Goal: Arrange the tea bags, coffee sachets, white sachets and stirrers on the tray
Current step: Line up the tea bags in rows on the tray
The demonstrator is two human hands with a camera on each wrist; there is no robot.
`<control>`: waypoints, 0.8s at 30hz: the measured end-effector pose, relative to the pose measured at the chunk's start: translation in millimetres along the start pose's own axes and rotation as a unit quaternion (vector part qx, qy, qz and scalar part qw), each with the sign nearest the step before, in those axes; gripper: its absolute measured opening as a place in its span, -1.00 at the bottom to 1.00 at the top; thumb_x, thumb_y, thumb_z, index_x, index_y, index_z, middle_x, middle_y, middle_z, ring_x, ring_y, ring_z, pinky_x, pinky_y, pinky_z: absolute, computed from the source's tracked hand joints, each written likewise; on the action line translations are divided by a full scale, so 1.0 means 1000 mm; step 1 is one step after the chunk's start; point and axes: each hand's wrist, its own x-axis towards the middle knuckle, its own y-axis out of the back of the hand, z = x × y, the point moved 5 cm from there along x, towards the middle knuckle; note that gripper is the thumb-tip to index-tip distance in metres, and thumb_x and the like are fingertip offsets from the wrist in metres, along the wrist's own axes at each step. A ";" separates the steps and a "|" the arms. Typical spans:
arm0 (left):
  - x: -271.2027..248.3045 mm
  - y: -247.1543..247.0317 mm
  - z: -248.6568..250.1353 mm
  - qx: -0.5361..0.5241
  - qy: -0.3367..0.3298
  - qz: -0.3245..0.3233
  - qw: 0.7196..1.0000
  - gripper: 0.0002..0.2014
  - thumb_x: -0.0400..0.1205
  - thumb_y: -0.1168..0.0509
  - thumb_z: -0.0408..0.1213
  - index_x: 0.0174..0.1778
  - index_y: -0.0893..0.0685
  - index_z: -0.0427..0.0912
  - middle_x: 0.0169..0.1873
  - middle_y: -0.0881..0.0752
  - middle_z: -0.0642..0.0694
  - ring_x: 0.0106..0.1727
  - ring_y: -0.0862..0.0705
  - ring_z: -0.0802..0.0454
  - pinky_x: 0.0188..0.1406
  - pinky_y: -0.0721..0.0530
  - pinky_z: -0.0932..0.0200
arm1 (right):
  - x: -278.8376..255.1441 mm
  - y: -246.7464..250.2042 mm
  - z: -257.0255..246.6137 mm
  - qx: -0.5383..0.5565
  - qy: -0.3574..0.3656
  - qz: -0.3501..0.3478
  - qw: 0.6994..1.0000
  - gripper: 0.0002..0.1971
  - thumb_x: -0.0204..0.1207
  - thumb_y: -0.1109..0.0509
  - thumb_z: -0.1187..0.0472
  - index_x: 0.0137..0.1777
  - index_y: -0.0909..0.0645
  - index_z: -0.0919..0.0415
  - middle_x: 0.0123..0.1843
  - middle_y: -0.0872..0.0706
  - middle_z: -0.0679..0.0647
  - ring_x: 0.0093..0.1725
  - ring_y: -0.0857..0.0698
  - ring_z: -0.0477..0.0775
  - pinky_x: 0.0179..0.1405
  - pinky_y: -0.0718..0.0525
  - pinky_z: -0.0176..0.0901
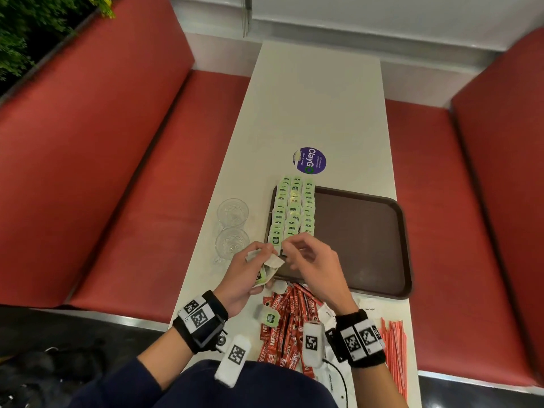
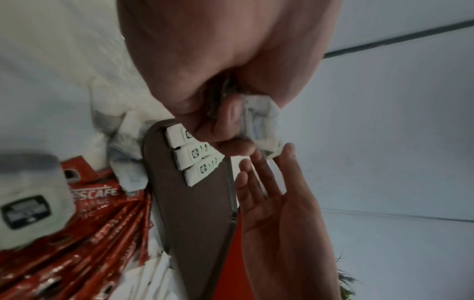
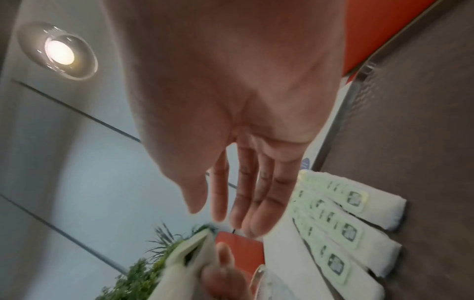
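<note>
Three rows of green-tagged tea bags (image 1: 293, 210) lie along the left side of the brown tray (image 1: 362, 231). At the tray's near left corner my left hand (image 1: 260, 260) grips a small bunch of tea bags (image 1: 273, 262), also seen as the bunch (image 2: 261, 121) in the left wrist view. My right hand (image 1: 294, 248) hovers just right of it over the near ends of the rows, fingers (image 3: 238, 203) straight and holding nothing. Red coffee sachets (image 1: 288, 319), white sachets (image 1: 368, 309) and pink stirrers (image 1: 394, 348) lie on the table near me.
Two clear glasses (image 1: 232, 213) stand left of the tray near the table's left edge. One loose tea bag (image 1: 269, 316) lies on the coffee sachets. A purple sticker (image 1: 309, 160) is beyond the tray. Red bench seats flank the narrow white table.
</note>
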 end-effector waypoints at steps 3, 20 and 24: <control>0.000 -0.004 0.006 -0.028 -0.011 0.018 0.999 -0.68 0.83 -0.40 -0.04 0.26 -0.68 -0.26 -0.17 -0.75 -0.23 -0.40 -0.61 -0.06 -0.63 -0.33 0.26 | -0.015 -0.004 -0.015 0.028 0.000 -0.055 0.998 -0.80 0.73 -0.58 -0.07 0.30 -0.76 -0.15 0.06 -0.87 -0.02 0.05 -0.91 0.04 0.09 -0.92 0.06; -0.002 -0.008 0.013 -0.003 -0.027 -0.046 0.999 -0.63 0.86 -0.31 0.05 0.33 -0.72 -0.20 -0.16 -0.72 -0.23 -0.40 -0.59 -0.08 -0.63 -0.24 0.24 | -0.006 0.008 -0.004 0.053 0.016 0.073 0.996 -0.96 0.76 -0.57 0.12 0.07 -0.83 0.03 0.02 -0.90 -0.05 0.05 -0.88 0.01 0.14 -0.85 0.00; 0.000 -0.013 0.009 0.051 -0.030 -0.070 0.996 -0.77 0.82 -0.43 -0.03 0.24 -0.75 -0.12 -0.17 -0.76 -0.24 -0.38 -0.66 -0.08 -0.49 -0.38 0.19 | -0.007 0.008 0.001 0.106 -0.006 0.098 0.990 -0.97 0.74 -0.58 0.15 0.08 -0.82 0.09 -0.01 -0.90 0.04 0.01 -0.85 0.00 0.06 -0.80 -0.12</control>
